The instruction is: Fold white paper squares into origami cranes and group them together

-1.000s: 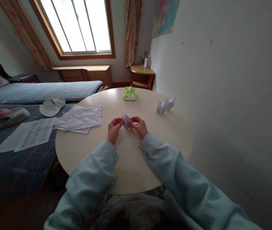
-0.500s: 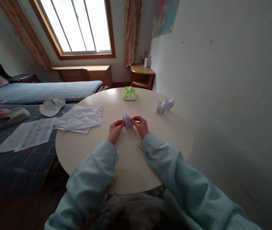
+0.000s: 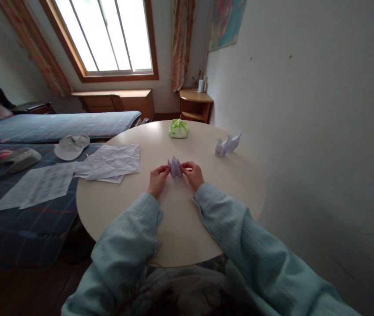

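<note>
A small folded paper piece [image 3: 174, 167], pale lilac-white with pointed peaks, stands between my hands just over the round table. My left hand [image 3: 158, 179] pinches its left side between thumb and fingers. On the other side, my right hand [image 3: 192, 174] grips the right edge in the same way. The fingertips cover both ends of the paper. Further right on the table sits a folded paper bird [image 3: 228, 145] of the same pale colour, apart from both hands.
The round cream table [image 3: 187, 237] bears a green tissue pack [image 3: 178, 128] towards the back. Creased paper sheets [image 3: 114, 160] overhang its left edge onto a bed [image 3: 25, 228]. On the bed lie a light cap [image 3: 71, 147] and printed sheets [image 3: 48, 184]. A wall [image 3: 321, 131] rises close on the right.
The folded paper's peaks have spread slightly wider, and its left part shows more. My fingers have shifted a little; both hands still hold it in nearly the same place.
</note>
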A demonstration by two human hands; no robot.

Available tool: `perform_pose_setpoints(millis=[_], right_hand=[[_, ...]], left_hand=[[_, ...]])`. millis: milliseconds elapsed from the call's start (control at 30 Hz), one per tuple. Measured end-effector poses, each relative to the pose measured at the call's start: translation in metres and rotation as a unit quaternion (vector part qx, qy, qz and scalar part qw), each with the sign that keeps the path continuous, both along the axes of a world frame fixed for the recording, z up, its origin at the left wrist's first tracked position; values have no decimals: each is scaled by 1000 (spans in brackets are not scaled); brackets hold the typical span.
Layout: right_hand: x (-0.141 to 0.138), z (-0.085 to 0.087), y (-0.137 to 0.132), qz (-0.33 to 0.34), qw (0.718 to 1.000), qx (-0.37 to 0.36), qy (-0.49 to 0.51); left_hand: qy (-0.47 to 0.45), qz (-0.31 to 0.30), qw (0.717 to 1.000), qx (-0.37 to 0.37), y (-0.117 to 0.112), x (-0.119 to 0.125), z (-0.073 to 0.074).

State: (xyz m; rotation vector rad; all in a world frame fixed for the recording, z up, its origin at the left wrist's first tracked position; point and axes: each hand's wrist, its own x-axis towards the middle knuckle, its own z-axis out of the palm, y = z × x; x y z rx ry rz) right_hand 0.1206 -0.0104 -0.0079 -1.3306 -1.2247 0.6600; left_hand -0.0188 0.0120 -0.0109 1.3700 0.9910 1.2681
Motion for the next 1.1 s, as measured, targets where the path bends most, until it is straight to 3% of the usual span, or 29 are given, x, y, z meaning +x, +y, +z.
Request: perform_pose_setpoints(millis=[233, 567, 867, 1100], right_hand=[[3, -3, 1, -37, 999, -10, -37], [3, 0, 2, -55, 998, -26, -12], [2, 1, -1, -47, 999, -11, -18], [0, 1, -2, -19, 999, -4, -31]], left_hand=[[6, 54, 998, -14, 1, -1, 0], [-11, 76, 996, -36, 5, -2, -4], [-10, 67, 997, -27, -2, 0, 5], [-15, 23, 1000, -2, -4, 2, 6]])
